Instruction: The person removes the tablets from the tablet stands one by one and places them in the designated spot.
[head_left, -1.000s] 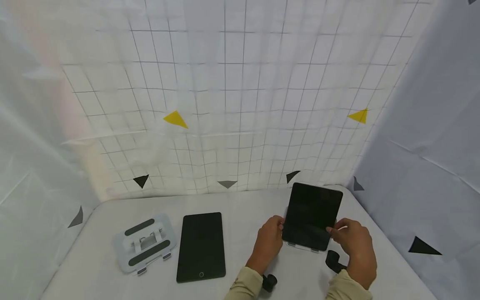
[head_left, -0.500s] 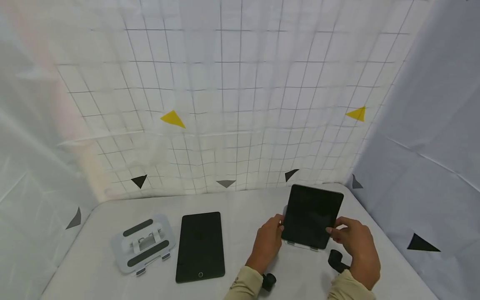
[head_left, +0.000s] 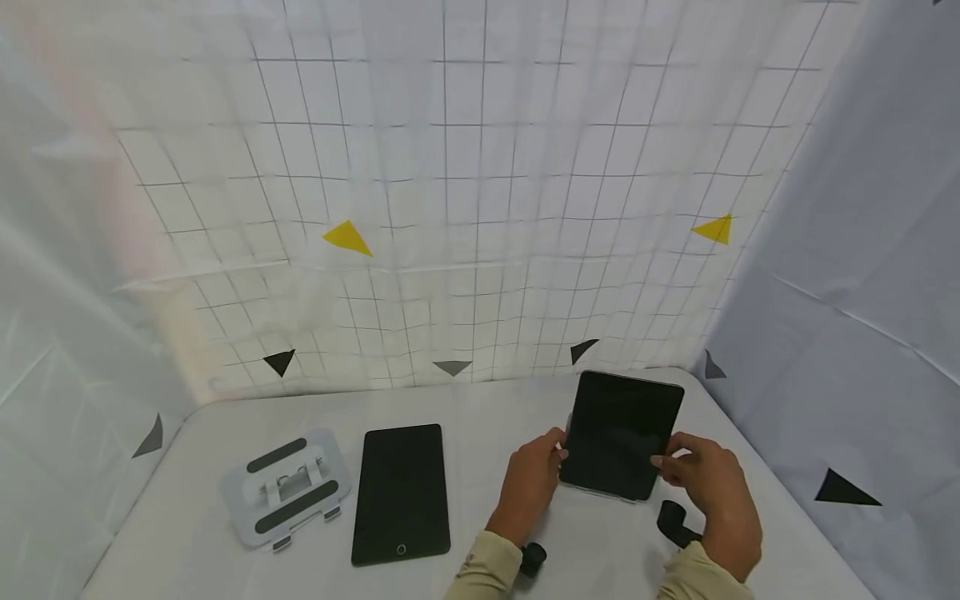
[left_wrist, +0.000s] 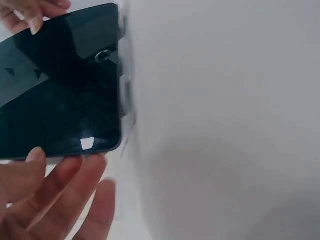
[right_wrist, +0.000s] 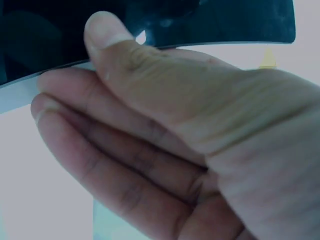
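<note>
A black tablet (head_left: 624, 435) leans back at the right of the table, between both hands. My left hand (head_left: 529, 479) pinches its left edge, thumb on the screen side and fingers behind, as the left wrist view shows. At the right edge, my right hand (head_left: 708, 487) pinches with the thumb (right_wrist: 107, 32) on the glass and fingers underneath. Behind the tablet is a pale tablet stand (left_wrist: 126, 95), mostly hidden; its lip shows along the tablet's lower edge in the left wrist view. Whether the tablet's weight rests on it, I cannot tell.
A second black tablet (head_left: 402, 492) lies flat, left of my hands. Farther left lies a folded light-grey stand (head_left: 288, 490) with dark pads. Black wrist-worn devices (head_left: 673, 521) sit below my hands. A gridded white sheet (head_left: 465, 200) hangs behind the table.
The tablet has shifted slightly left and toward me, and the stand's lower clips are now mostly covered by it. Both hands keep their hold; the left has moved slightly left.
</note>
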